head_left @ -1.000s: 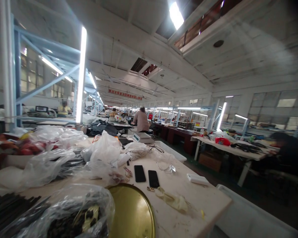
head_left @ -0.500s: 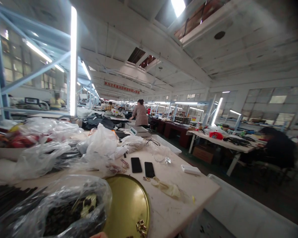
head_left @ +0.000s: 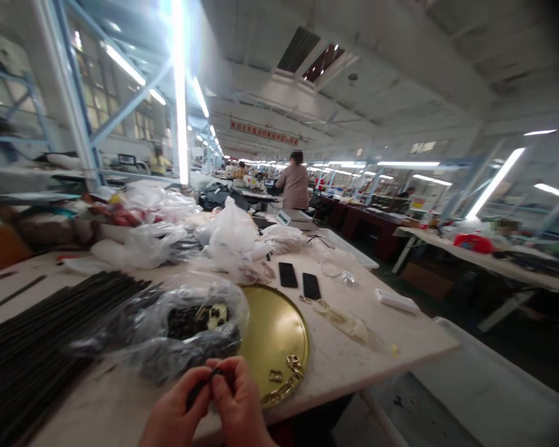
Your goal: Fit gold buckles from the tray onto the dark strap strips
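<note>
My left hand (head_left: 179,403) and my right hand (head_left: 236,394) meet at the table's front edge, fingertips pinched together on a small black strip (head_left: 196,392). Its far end is hidden by my fingers. Just beyond them lies an open clear plastic bag (head_left: 144,347) of small black pieces (head_left: 181,321), with something pale yellow among them. To the right, partly under the bag, is a round gold tray (head_left: 272,323). Several small gold metal buckles (head_left: 276,376) lie along its near right rim. Long black strips (head_left: 51,335) are spread out on the left.
On the pale table (head_left: 354,360) lie two black phones (head_left: 287,275), a pale yellow glove-like piece (head_left: 342,320) and a white box-shaped object (head_left: 395,300). White plastic bags (head_left: 228,233) are heaped behind. A white bin (head_left: 489,372) stands right, below the edge. A person (head_left: 295,183) stands farther off.
My view has tilted down and turned left, so the table scene sits higher and more to the right. Both hands now show, holding the black strip; before, only a fingertip was visible.
</note>
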Available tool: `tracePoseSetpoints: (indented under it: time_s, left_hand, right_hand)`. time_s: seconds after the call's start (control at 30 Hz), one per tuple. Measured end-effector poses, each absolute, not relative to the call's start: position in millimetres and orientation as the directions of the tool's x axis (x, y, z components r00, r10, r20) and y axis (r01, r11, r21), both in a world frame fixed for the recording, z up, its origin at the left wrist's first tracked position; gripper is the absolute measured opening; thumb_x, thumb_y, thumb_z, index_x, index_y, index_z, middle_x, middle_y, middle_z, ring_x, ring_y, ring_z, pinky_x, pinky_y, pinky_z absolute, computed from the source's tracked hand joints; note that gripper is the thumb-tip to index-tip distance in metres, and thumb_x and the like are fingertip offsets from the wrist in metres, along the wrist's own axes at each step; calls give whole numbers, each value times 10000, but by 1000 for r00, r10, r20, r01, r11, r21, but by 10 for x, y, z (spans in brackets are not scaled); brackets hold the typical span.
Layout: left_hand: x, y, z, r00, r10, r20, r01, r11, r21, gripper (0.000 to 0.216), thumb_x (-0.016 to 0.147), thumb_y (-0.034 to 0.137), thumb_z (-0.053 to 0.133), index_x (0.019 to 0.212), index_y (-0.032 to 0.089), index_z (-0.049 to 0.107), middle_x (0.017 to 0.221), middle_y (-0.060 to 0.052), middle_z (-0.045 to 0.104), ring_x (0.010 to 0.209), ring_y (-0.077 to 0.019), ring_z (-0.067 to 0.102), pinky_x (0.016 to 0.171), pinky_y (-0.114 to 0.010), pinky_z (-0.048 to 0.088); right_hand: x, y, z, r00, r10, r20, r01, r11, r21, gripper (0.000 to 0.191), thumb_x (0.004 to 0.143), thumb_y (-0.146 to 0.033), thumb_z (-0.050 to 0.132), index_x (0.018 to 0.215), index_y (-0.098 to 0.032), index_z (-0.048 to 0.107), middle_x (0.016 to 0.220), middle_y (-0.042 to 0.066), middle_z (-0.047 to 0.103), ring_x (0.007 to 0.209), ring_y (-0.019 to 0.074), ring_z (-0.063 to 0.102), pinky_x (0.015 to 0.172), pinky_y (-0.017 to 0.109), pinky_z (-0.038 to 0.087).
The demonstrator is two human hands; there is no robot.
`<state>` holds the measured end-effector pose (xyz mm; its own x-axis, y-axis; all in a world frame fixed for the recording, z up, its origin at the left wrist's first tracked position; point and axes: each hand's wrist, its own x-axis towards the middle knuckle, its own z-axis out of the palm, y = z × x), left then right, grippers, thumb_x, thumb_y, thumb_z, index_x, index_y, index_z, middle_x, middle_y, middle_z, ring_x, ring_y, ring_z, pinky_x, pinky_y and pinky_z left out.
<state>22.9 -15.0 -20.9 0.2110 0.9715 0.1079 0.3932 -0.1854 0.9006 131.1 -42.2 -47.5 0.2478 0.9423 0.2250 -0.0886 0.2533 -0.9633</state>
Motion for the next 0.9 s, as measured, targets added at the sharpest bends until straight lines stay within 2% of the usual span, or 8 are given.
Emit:
tracePoseSetpoints:
  time_s: [0.1, 0.2, 0.3, 0.4, 0.5, 0.63, 0.73, 0.9]
  left_hand:
    - [188, -143, -209, 294, 954, 54, 328, -154, 932, 189, 716, 299, 516, 806, 186, 638, 542, 39, 596, 492, -132, 531, 511, -215, 454]
    - [163, -147, -124, 336, 942, 19, 272, -116, 955, 156, 710, 264, 511, 726, 160, 625, 556, 38, 574, 475, -104, 485, 487, -193, 417]
    - [137, -158, -51, 362, 932, -1, 282, -109, 953, 140, 705, 241, 515, 693, 152, 623, 585, 29, 584, 489, -99, 478, 491, -186, 405]
    - [106, -156, -34, 362, 932, 5, 370, -149, 917, 151, 721, 227, 504, 743, 166, 641, 622, 21, 602, 540, -116, 502, 514, -189, 408]
    - [91, -151, -29, 356, 934, 32, 429, -193, 882, 156, 738, 221, 493, 756, 180, 642, 635, 16, 614, 567, -129, 523, 523, -193, 407]
    - [93, -176, 4, 333, 940, 78, 413, -219, 884, 181, 762, 230, 467, 786, 178, 639, 611, 14, 616, 565, -136, 545, 547, -204, 429]
    - [103, -209, 18, 332, 940, 81, 402, -219, 889, 206, 771, 221, 438, 799, 171, 636, 607, 8, 624, 582, -146, 570, 585, -223, 454]
    - [128, -243, -22, 355, 934, 39, 383, -183, 905, 189, 717, 168, 484, 849, 162, 618, 803, -35, 691, 763, -187, 626, 722, -262, 476]
  right_hand:
    - [1379, -424, -483, 149, 970, 193, -157, 215, -964, 290, 787, -453, 554, 884, -181, 524, 1072, 101, 618, 921, 195, 605, 808, 332, 474]
    - [1458, -424, -458, 24, 977, 211, -138, 213, -967, 210, 824, -380, 525, 892, -182, 534, 1032, 81, 626, 814, 158, 616, 706, 286, 496]
    - [1534, -442, -393, -53, 962, 268, 27, 269, -963, 140, 854, -287, 486, 929, -186, 548, 952, 57, 646, 788, 146, 611, 700, 269, 483]
    - [1592, -445, -349, -95, 940, 328, 239, 341, -909, 140, 841, -218, 492, 948, -197, 580, 988, 59, 646, 914, 168, 592, 808, 290, 451]
    - [1605, -416, -376, -99, 953, 286, 250, 302, -920, 147, 821, -208, 512, 941, -194, 597, 1000, 60, 639, 901, 169, 594, 793, 278, 458]
    - [1543, -384, -450, -57, 975, 213, 135, 219, -966, 93, 805, -216, 526, 862, -179, 590, 761, 6, 636, 698, 129, 596, 646, 224, 476]
    - [1493, -399, -432, -12, 973, 229, 237, 226, -945, 64, 782, -181, 528, 792, -175, 591, 678, -12, 615, 630, 119, 579, 603, 211, 463]
    - [1501, -442, -323, -5, 975, 224, 463, 200, -863, 136, 725, -87, 521, 762, -183, 609, 680, -4, 632, 635, 134, 579, 605, 225, 445]
